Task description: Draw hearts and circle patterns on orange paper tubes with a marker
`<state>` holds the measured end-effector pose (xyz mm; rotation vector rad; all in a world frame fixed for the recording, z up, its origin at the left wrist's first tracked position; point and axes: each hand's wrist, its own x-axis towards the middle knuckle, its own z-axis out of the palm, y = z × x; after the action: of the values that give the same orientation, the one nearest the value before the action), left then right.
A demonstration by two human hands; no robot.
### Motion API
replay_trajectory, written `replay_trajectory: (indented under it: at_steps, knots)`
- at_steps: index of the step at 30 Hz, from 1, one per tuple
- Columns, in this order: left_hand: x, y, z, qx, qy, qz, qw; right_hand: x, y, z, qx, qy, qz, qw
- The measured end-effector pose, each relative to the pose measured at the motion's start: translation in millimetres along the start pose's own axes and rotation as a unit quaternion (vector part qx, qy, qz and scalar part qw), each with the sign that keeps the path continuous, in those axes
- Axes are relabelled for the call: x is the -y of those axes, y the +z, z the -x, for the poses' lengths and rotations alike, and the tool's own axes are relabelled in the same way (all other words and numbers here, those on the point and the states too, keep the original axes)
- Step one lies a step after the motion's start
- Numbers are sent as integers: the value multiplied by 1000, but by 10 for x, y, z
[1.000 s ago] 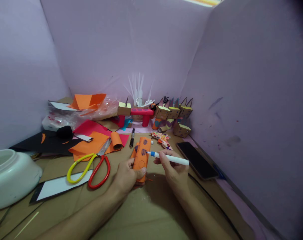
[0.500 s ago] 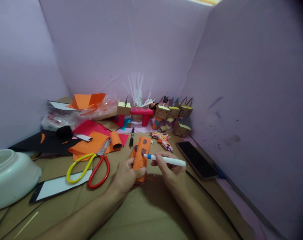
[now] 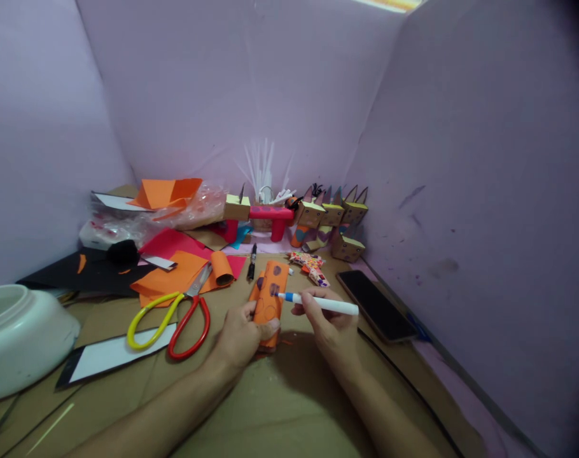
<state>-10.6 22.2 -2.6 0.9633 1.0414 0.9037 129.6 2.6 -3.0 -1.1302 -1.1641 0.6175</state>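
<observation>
An orange paper-covered box (image 3: 271,283) with dark purple spots and drawn outlines is gripped near its lower end by my left hand (image 3: 239,334), thumb on top. My right hand (image 3: 331,324) is closed around a white marker (image 3: 330,305) with a blue collar. Its tip points left, at or very near a dark spot halfway along the box; I cannot tell if it touches. Left of my left hand lie scissors (image 3: 190,318) with one yellow and one red handle. A black pen (image 3: 252,262) rests just beyond the box.
An orange paper tube (image 3: 221,268) lies by orange sheets (image 3: 175,270). A white pot (image 3: 27,337) stands at left, a phone (image 3: 378,304) at right. Cardboard animal heads (image 3: 311,213) and a pink bridge-like piece (image 3: 273,213) line the back. Patterned scraps (image 3: 309,264) lie before them.
My right hand has shifted slightly right with the marker, drawing its tip a little along the spot. The left hand and the box stay nearly still.
</observation>
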Motion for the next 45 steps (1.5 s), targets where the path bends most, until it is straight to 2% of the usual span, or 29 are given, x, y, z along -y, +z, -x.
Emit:
replay_trajectory:
  at_steps: [6,20,27,37,45]
  knots:
    - [-10,8,2,-9,-10,-9,1000,56,-17,-5,-22,-25,-1,999]
    - [-7,-1,3,-7,1,0,1000,-16,0,14,13,-12,12,1000]
    - [-11,12,21,-14,-15,-3,1000,28,-13,-6,-19,-23,11,999]
    - [-22,8,26,-6,5,13,1000,17,-13,5,15,-1,7,1000]
    - [-10,17,25,-6,-12,7,1000,42,-8,-10,-15,-19,10,1000]
